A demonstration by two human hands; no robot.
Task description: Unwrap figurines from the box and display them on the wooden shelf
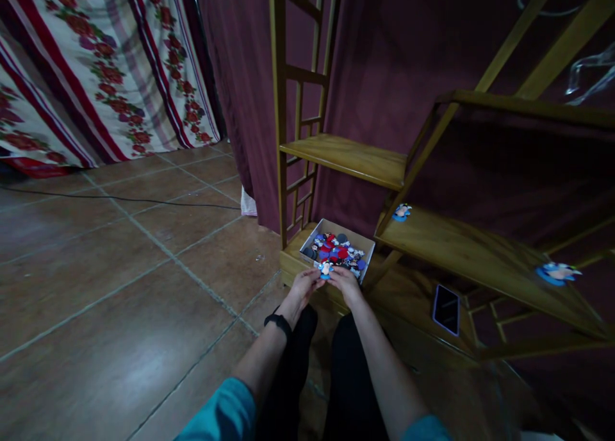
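Observation:
Between my two hands is a small toy figurine [325,271], blue and white on a blue base. My left hand [304,284] pinches it from the left, and my right hand [344,281] grips its right side. Just beyond them, on the low shelf, stands an open cardboard box [323,225] filled with many small figurines in red, blue, white and grey. My hands are in front of the box's near edge and hide part of it. A similar figurine [401,211] stands on the middle shelf, and another figurine [557,272] sits at its right end.
A wooden shelf unit [355,162] with slanted and upright posts stands ahead and to the right. A phone-like dark device [446,309] lies on the lower shelf. Dark curtains hang behind. On the left, a cable [168,202] crosses the tiled floor [110,287] near a flowered cloth [110,75].

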